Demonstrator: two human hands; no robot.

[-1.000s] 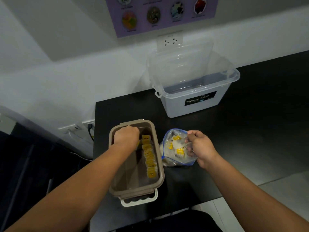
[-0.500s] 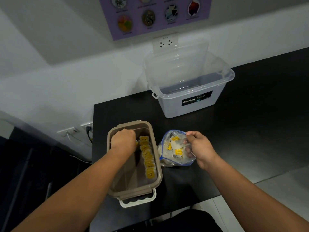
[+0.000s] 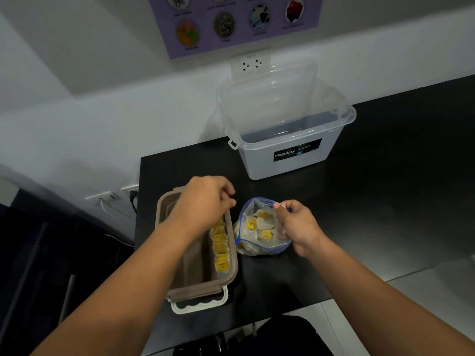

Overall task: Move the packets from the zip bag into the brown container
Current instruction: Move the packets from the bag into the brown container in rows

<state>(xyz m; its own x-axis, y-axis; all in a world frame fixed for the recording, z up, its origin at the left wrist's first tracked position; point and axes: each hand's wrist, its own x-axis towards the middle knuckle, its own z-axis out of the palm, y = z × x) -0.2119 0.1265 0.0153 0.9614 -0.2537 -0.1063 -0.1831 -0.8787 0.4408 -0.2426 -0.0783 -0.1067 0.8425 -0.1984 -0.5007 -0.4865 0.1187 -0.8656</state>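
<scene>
A: Why is the left hand (image 3: pixel 205 199) over the brown plastic container (image 3: pixel 177 291)?
B: Fingers loosely curled, empty — above its row of yellow packets (image 3: pixel 220 246).
A: The right hand (image 3: pixel 295 226)?
B: Pinches the clear zip bag (image 3: pixel 259 227) rim open — remaining packets inside.

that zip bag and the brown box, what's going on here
A person is moving small yellow-labelled packets from the zip bag into the brown container. The right hand holds the bag's mouth open on the black table. The left hand is above the container's far end, nearing the bag, with no packet visible in its fingers. A row of packets already lines the container; several remain in the bag.
</scene>
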